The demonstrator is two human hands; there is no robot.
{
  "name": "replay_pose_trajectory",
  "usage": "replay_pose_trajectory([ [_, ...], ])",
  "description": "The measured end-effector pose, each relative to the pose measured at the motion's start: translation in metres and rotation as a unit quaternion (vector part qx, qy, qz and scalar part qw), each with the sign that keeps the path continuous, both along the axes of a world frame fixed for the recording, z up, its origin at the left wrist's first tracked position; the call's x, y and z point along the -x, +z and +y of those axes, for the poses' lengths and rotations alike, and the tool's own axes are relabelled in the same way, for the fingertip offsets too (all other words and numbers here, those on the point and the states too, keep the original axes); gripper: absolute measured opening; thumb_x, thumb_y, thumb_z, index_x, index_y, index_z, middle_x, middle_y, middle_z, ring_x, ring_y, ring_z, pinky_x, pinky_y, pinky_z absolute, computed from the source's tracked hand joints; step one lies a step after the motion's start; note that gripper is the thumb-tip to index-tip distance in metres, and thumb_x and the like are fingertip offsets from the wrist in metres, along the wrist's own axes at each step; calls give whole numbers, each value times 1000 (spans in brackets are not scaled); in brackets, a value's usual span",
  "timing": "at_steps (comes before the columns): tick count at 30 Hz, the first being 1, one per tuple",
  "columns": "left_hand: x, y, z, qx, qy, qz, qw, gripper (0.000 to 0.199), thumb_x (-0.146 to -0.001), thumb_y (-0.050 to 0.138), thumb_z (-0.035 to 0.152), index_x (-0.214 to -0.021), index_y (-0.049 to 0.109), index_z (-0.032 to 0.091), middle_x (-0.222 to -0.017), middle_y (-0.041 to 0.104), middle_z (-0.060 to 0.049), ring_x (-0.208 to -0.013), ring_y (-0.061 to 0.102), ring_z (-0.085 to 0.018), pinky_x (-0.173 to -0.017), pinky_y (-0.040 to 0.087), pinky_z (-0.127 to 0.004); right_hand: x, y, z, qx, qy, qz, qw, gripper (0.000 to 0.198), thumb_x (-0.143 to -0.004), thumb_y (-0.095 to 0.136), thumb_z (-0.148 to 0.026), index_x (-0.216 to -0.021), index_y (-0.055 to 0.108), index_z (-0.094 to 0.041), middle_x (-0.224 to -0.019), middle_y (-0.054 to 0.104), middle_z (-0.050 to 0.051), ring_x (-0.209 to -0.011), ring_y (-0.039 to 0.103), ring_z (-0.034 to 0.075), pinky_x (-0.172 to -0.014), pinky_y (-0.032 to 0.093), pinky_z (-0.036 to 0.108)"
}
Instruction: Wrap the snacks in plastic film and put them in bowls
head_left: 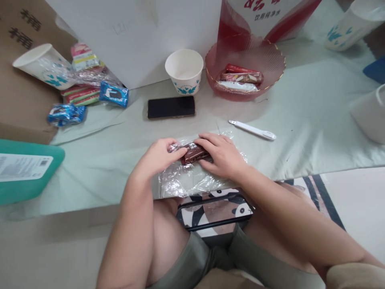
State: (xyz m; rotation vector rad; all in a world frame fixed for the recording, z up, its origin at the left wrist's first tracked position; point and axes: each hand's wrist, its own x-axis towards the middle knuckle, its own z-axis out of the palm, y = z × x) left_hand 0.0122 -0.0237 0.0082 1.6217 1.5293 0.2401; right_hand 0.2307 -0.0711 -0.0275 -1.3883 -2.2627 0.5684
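Observation:
A small stack of dark brown wrapped snack bars (196,153) lies on a crinkled sheet of clear plastic film (180,180) at the table's near edge. My left hand (161,155) grips the left end, its thumb on top of the wrapper and its fingers curled behind. From the other side my right hand (224,155) closes over the right end, fingertips along the far edge and thumb at the near edge. Both hands partly cover the bars, so how many there are is hidden.
Beyond the hands lie a phone (171,107) and a white utility knife (252,130). Behind stand a paper cup (184,72) and a pink bowl (272,76) of snacks. To the left are blue snack packets (113,94), a tipped cup (45,66) and a green container (30,192).

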Motion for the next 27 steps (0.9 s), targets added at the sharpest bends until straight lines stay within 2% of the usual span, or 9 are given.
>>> replay_pose_trajectory([
  [3,4,-7,3,-31,3,-20,999,29,-82,64,47,-78,68,19,-73,67,-2,-68,56,-17,-64,41,-28,-7,0,3,-7,-2,17,1000,53,-86,62,-29,-138,58,-24,-147,59,13,-133,57,34,-111,45,56],
  [6,9,-16,9,-77,23,-7,997,32,-86,59,48,-80,69,18,-74,67,-2,-70,57,-17,-66,41,-29,-19,-3,9,-27,-46,15,998,52,-83,60,-23,-135,60,-22,-143,63,14,-127,61,35,-107,48,57],
  [11,11,-20,12,-131,62,-11,989,32,-87,57,45,-80,72,17,-76,69,-2,-70,56,-16,-65,40,-28,-30,-6,18,-91,-125,41,987,19,-89,57,-23,-100,72,-22,-116,74,12,-105,70,30,-93,55,48],
  [13,9,-18,13,-141,73,-19,987,31,-86,58,44,-80,73,17,-76,70,-2,-69,57,-16,-65,41,-28,-31,-3,20,-119,-156,71,978,16,-93,55,-26,-94,71,-23,-107,75,10,-100,71,27,-90,56,44],
  [17,5,-15,13,-151,67,-17,986,32,-85,58,45,-80,74,17,-75,71,-3,-68,57,-16,-65,42,-28,-32,4,24,-151,-182,102,966,17,-96,52,-28,-92,68,-24,-95,76,6,-92,71,24,-85,54,40],
  [21,4,-17,13,-148,57,-5,987,32,-85,59,44,-80,75,18,-75,71,-3,-65,57,-16,-65,42,-28,-36,3,32,-146,-209,81,964,17,-97,48,-29,-94,65,-25,-94,75,6,-91,69,24,-80,50,37],
  [27,0,-19,13,-151,47,-6,987,30,-84,58,43,-80,74,18,-73,70,-2,-65,56,-16,-64,41,-28,-37,0,40,-145,-265,56,952,23,-101,43,-37,-99,62,-25,-78,70,2,-68,61,18,-64,39,30],
])
